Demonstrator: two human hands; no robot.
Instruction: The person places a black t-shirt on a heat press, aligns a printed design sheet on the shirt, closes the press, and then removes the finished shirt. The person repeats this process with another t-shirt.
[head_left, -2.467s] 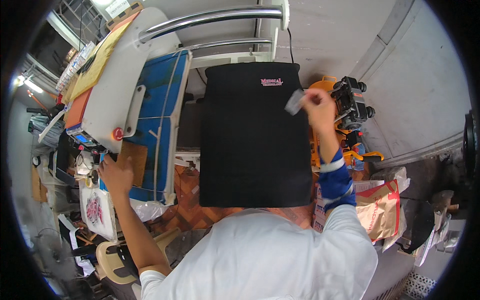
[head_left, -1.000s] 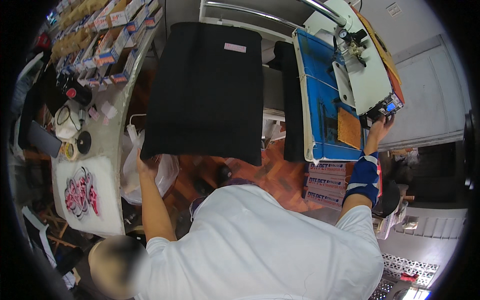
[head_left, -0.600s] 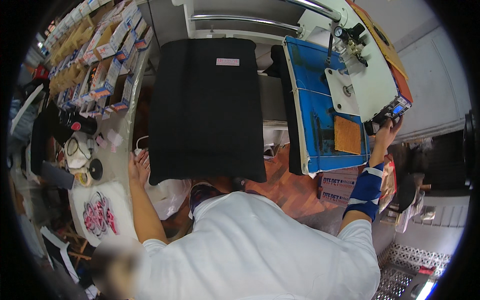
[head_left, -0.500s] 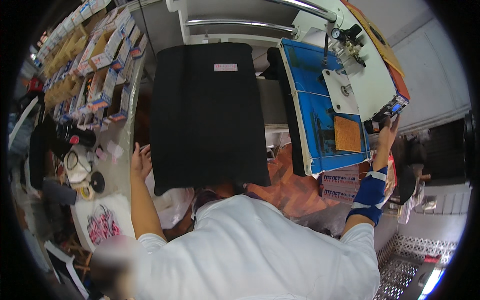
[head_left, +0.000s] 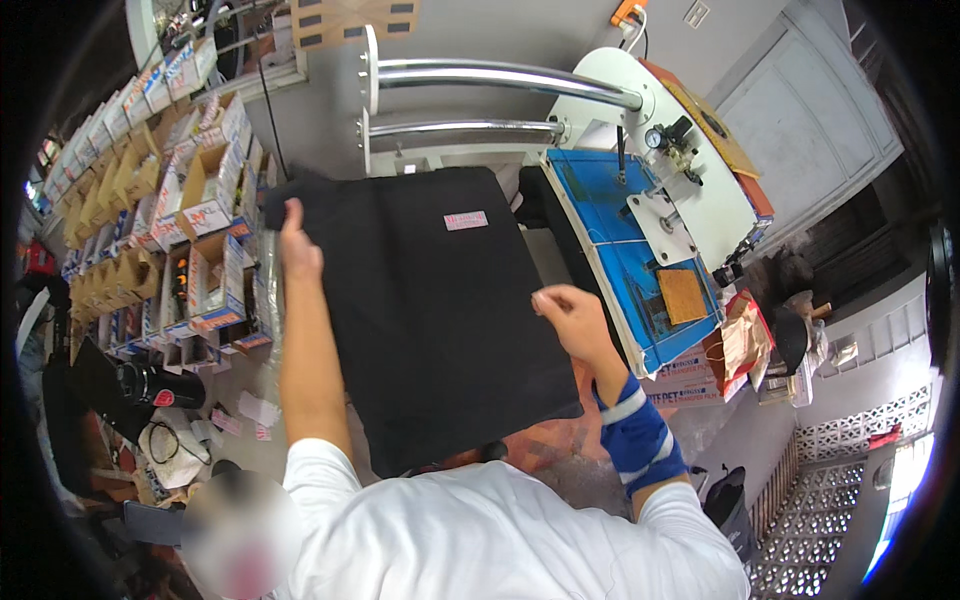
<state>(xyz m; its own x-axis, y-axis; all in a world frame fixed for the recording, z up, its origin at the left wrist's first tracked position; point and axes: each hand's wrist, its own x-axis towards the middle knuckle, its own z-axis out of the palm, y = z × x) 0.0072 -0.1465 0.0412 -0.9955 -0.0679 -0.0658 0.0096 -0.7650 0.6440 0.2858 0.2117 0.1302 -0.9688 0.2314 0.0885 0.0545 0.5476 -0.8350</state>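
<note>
- On the far left, open cardboard boxes are standing in crowded rows along a desk, and a black round container is lying nearer, beside them.
- The person's left hand is reaching to the far left corner of a black cloth; its fingers are gripping that corner, with the thumb showing on top and the fabric bunching up around it.
- The black cloth is lying spread out in the middle, right in front of the person, and is hanging at a slant toward the near side.
- A small pale patch with pink lettering is sitting on the far part of the cloth, right of its middle.
- Beyond the cloth, two shiny metal bars are running from left to right.
- The person's right hand is hovering at the cloth's right edge, the fingers curling in toward the thumb; whether they are pinching any fabric cannot be told.
- A blue and white sleeve is covering the right forearm.
- Farther right, a blue panel is sitting beneath a white machine head, and an orange-brown square is lying on the panel's near end.
- At the right, a paper bag is standing beside stacked cartons.
</note>
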